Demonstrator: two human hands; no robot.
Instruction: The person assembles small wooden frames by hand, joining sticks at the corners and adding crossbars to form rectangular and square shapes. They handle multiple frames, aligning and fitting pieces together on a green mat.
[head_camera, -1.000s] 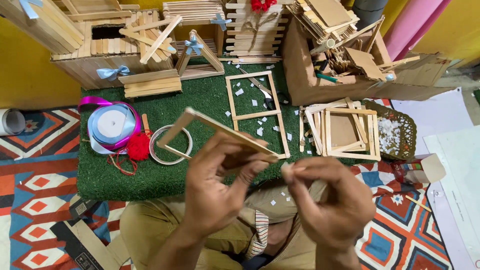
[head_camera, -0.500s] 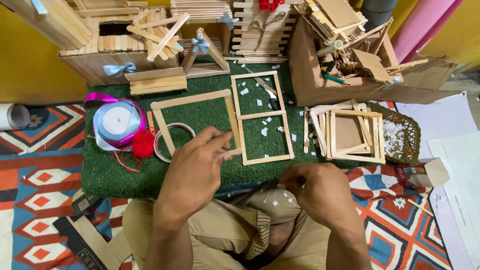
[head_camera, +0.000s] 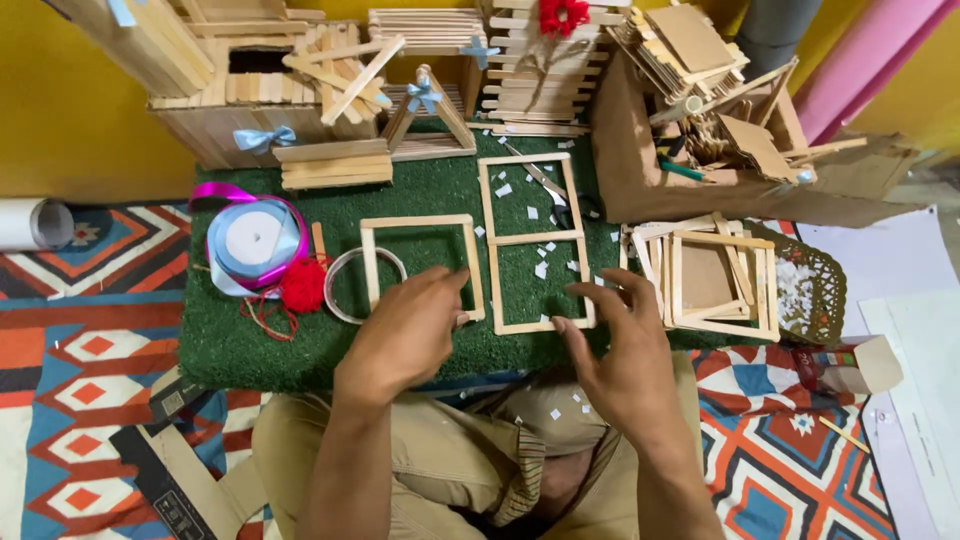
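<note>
Yellow wall along twelve o'clock; patterned rug in orange, blue and white across the floor; green turf mat at centre; even, soft light throughout.

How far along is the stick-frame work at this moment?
Done: a two-pane frame lies on the green mat and a stack of frames beside it. In hand: the left hand rests on a single frame; the right hand hovers empty. Left: cannot tell.
</note>
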